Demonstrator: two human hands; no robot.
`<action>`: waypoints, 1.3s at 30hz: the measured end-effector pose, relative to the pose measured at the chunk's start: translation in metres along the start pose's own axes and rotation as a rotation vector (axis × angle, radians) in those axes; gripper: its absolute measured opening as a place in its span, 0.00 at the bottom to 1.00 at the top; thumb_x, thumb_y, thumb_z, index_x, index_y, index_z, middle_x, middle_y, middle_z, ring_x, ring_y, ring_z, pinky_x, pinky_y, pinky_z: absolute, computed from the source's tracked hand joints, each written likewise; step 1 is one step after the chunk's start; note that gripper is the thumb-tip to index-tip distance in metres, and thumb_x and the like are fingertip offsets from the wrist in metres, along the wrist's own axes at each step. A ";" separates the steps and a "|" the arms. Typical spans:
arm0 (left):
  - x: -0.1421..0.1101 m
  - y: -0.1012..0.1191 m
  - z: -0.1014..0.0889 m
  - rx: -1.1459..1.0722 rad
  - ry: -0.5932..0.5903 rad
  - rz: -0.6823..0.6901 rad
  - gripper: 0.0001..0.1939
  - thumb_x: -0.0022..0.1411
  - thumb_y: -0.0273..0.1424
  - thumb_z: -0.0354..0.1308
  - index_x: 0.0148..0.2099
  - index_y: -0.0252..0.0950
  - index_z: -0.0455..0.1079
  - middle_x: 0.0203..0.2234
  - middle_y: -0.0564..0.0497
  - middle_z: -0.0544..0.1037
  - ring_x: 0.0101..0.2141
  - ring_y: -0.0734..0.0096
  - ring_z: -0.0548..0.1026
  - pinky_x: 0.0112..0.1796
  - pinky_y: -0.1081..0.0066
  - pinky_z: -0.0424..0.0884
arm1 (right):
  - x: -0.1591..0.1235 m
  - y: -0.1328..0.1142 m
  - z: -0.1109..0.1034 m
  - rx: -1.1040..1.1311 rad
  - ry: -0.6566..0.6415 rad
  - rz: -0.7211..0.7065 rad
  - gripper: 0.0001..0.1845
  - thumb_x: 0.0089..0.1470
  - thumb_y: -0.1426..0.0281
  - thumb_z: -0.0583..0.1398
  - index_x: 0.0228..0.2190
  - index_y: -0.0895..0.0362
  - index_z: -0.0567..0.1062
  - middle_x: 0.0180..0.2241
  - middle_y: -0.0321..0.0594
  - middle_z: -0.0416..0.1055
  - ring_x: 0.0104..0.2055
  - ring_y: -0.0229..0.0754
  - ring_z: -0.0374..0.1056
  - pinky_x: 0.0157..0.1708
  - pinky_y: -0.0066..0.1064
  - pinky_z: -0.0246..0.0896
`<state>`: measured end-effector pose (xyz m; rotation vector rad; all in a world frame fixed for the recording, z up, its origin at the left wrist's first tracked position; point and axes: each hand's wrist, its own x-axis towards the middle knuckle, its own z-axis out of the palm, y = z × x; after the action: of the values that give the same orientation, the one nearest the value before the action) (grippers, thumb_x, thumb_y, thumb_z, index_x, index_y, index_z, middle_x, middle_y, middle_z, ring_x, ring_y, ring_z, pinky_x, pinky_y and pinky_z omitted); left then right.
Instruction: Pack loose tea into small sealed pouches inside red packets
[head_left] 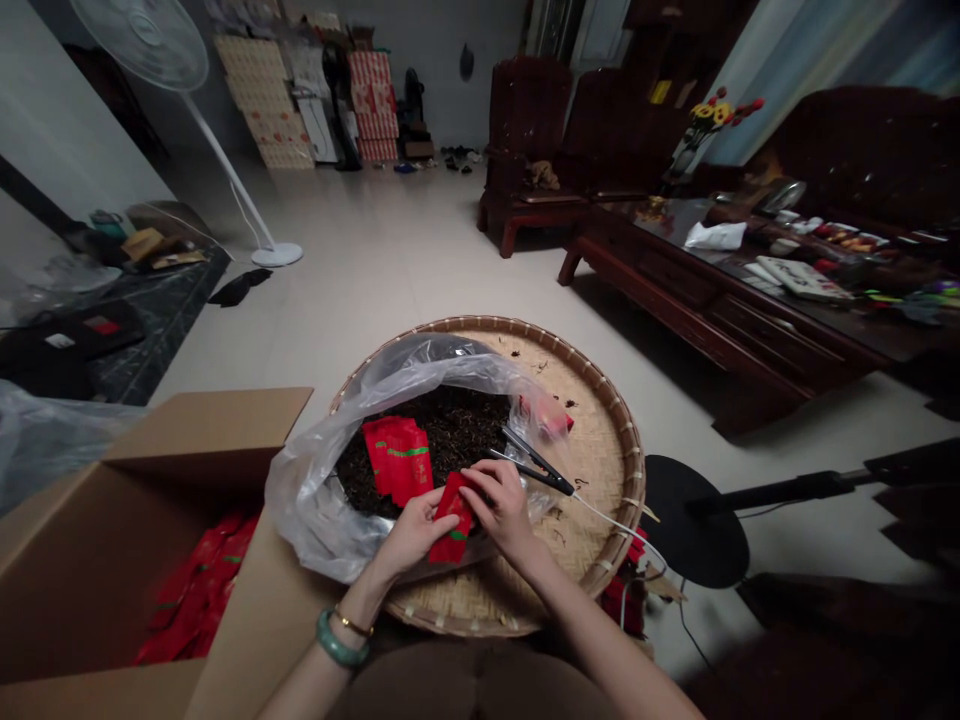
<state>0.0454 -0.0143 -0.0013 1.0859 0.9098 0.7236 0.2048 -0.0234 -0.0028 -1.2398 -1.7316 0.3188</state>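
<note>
Between my two hands is a small red packet with a green mark, held over the near side of a clear plastic bag. My left hand grips its left edge, thumb on top. The fingers of my right hand pinch its upper right side. Dark, dry, tea-like leaves fill the open bag. A stack of red packets lies on the leaves, just beyond my left hand. Right of my right hand rests a black hair-straightener-like clamp with a white cord, its jaws apart.
The bag sits on a round woven bamboo tray, where another red packet lies. An open cardboard box with red packets stands at left. At right are a black round stand base and a wooden table. A white fan stands beyond.
</note>
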 end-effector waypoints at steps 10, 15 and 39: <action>0.001 -0.005 -0.007 0.310 0.004 0.088 0.17 0.52 0.28 0.57 0.46 0.33 0.74 0.39 0.47 0.79 0.40 0.60 0.75 0.44 0.63 0.69 | 0.010 -0.003 -0.011 -0.049 -0.319 -0.005 0.07 0.55 0.68 0.58 0.28 0.56 0.74 0.27 0.40 0.69 0.33 0.42 0.60 0.31 0.32 0.59; 0.004 -0.010 -0.023 0.180 0.096 -0.021 0.21 0.52 0.36 0.59 0.47 0.32 0.73 0.38 0.46 0.80 0.37 0.62 0.76 0.40 0.64 0.72 | 0.010 0.005 -0.022 0.101 -0.283 0.136 0.08 0.56 0.70 0.56 0.32 0.57 0.75 0.28 0.41 0.70 0.32 0.41 0.64 0.33 0.31 0.61; 0.000 -0.009 -0.032 0.305 0.182 0.112 0.22 0.58 0.42 0.52 0.50 0.36 0.71 0.47 0.46 0.76 0.49 0.60 0.72 0.53 0.59 0.64 | 0.000 0.014 -0.013 0.890 -0.614 0.775 0.28 0.49 0.47 0.55 0.34 0.59 0.77 0.28 0.39 0.75 0.28 0.38 0.65 0.34 0.34 0.62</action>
<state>0.0177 -0.0033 -0.0157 1.3642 1.1480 0.8035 0.2230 -0.0211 -0.0053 -1.0976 -1.1901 1.8533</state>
